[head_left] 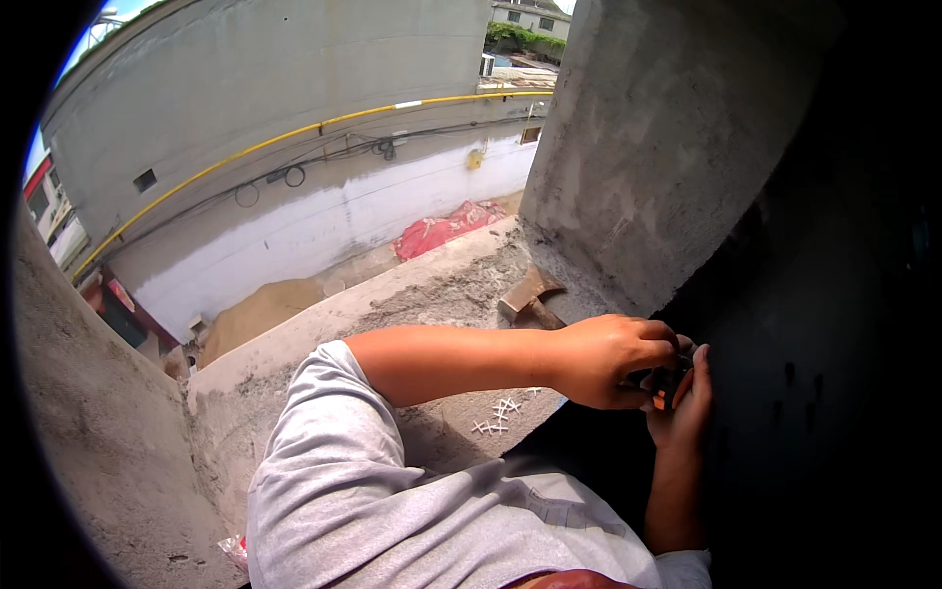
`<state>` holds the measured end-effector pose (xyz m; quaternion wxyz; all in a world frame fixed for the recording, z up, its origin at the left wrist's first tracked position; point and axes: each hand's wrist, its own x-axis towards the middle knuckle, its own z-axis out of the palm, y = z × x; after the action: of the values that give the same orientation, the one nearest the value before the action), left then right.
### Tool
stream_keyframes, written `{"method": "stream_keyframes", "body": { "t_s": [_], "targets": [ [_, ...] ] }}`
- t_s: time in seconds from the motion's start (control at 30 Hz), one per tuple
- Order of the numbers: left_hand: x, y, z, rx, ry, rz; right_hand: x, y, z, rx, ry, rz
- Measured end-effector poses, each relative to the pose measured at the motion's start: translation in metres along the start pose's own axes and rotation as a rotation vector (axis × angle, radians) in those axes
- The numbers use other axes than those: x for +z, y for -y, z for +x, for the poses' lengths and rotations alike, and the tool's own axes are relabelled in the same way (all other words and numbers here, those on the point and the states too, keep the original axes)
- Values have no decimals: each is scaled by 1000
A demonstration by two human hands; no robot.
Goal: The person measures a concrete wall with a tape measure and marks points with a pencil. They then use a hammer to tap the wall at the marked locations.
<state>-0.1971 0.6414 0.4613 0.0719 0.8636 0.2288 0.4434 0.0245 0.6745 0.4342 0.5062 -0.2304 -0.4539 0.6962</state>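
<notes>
Beyond my rough concrete ledge [294, 388] rises a long grey wall [294, 79], crossed by a yellow pipe [265, 142]. Just past the ledge's right edge, a small object is caught between my left hand [610, 361] and my right hand [690, 401]. My left forearm reaches level across my chest, back of the hand up, its bent fingers closed over the object's left side; my right forearm rises from below, fingers upward, gripping it from the right. A rust-brown hammer [530, 293] lies beyond my left wrist, its handle partly hidden. What shows of the small object [670, 390] is black and orange, mostly covered by fingers. Tiny white crosses [500, 416] lie scattered below my forearm.
</notes>
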Motion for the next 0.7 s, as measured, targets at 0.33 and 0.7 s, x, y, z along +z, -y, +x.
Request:
{"method": "stream_keyframes", "body": {
  "t_s": [0.33, 0.7],
  "targets": [
    [2, -5, 7, -308, -93, -326, -7, 1, 0, -832, 316, -1139],
    [-164, 51, 53, -227, -524, -817, -14, 166, 41, -476, -180, -1583]
  ]
}}
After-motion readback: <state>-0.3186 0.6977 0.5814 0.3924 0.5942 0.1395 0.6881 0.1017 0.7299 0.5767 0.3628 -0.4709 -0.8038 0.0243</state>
